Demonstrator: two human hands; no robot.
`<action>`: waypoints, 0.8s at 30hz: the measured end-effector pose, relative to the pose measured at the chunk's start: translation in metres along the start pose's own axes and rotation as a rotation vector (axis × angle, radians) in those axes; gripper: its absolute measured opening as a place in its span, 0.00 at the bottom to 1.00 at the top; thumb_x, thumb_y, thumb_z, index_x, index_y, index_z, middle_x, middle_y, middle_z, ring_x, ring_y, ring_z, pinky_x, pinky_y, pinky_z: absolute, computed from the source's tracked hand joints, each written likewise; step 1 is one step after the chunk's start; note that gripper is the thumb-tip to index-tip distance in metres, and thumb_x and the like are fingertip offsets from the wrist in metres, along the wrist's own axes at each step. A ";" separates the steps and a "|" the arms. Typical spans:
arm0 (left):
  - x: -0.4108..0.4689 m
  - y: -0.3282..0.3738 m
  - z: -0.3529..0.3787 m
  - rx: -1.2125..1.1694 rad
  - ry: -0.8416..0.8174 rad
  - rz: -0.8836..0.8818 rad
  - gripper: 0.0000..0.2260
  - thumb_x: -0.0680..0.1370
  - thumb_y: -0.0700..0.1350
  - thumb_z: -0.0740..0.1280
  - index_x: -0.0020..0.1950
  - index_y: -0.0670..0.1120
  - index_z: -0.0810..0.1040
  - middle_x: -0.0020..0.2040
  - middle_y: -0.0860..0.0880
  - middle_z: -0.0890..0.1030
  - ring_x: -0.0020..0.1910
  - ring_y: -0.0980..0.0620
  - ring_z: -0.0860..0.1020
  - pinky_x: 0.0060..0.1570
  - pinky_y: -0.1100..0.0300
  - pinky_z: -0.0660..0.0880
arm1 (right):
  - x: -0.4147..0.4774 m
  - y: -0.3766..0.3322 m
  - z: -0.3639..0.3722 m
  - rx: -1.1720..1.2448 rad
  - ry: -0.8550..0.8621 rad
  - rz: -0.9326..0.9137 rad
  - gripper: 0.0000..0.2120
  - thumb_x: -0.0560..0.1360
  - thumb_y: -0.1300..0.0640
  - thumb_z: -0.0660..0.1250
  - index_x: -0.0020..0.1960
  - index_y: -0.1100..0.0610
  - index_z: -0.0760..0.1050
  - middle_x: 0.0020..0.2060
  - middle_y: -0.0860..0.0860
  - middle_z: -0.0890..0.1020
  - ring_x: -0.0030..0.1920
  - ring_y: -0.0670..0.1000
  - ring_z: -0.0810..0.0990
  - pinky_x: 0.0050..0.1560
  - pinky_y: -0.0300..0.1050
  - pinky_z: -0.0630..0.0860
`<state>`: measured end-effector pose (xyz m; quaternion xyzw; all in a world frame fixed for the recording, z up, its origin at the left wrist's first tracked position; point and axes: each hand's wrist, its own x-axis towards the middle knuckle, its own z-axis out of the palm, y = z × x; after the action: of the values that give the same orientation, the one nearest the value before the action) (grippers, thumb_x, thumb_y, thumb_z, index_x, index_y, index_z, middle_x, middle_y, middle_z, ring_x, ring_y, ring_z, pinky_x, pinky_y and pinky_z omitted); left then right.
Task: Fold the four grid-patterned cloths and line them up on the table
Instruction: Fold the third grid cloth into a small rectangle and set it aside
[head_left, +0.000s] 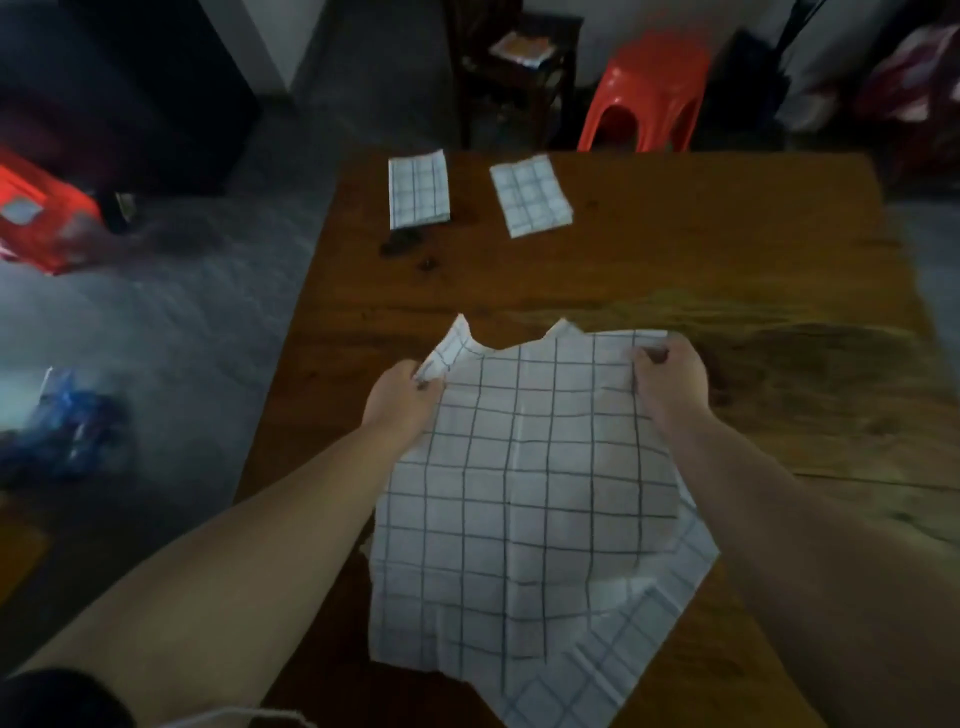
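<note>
Spread open over the near worktop (779, 364), the third cloth (524, 493) is pinched at its far corners by left hand (402, 400) and right hand (670, 384), fingers clenched on fabric. Risk: uneven corners give a crooked fold beside the two folded cloths (418, 189).

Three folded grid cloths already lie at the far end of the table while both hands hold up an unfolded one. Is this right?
Not quite. The head view shows only two folded cloths at the far end of the table, not three. Both hands do hold an unfolded cloth.
</note>
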<state>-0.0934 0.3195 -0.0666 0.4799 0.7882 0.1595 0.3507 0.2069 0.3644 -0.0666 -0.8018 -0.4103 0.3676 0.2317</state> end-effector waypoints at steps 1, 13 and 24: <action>0.005 -0.004 0.007 0.018 0.015 0.006 0.05 0.82 0.52 0.65 0.52 0.51 0.75 0.45 0.53 0.79 0.44 0.52 0.79 0.36 0.58 0.71 | 0.009 0.002 0.011 -0.049 -0.011 -0.008 0.19 0.83 0.53 0.62 0.73 0.56 0.68 0.46 0.53 0.82 0.37 0.49 0.79 0.29 0.42 0.68; -0.030 -0.049 0.033 0.395 0.071 0.309 0.27 0.80 0.43 0.66 0.78 0.50 0.60 0.79 0.45 0.59 0.79 0.44 0.57 0.75 0.43 0.63 | -0.011 0.041 0.034 -0.424 -0.019 -0.407 0.32 0.79 0.58 0.68 0.78 0.51 0.57 0.78 0.54 0.59 0.77 0.58 0.59 0.71 0.59 0.69; -0.174 -0.168 0.049 0.544 -0.429 0.757 0.25 0.85 0.54 0.56 0.82 0.56 0.56 0.82 0.57 0.47 0.79 0.59 0.35 0.78 0.56 0.38 | -0.203 0.218 -0.009 -0.583 -0.404 -0.784 0.25 0.77 0.59 0.68 0.73 0.51 0.71 0.75 0.46 0.69 0.78 0.48 0.60 0.78 0.56 0.59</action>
<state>-0.1163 0.0818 -0.1299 0.8276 0.4823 -0.0379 0.2847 0.2400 0.0744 -0.1268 -0.5325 -0.8011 0.2709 0.0355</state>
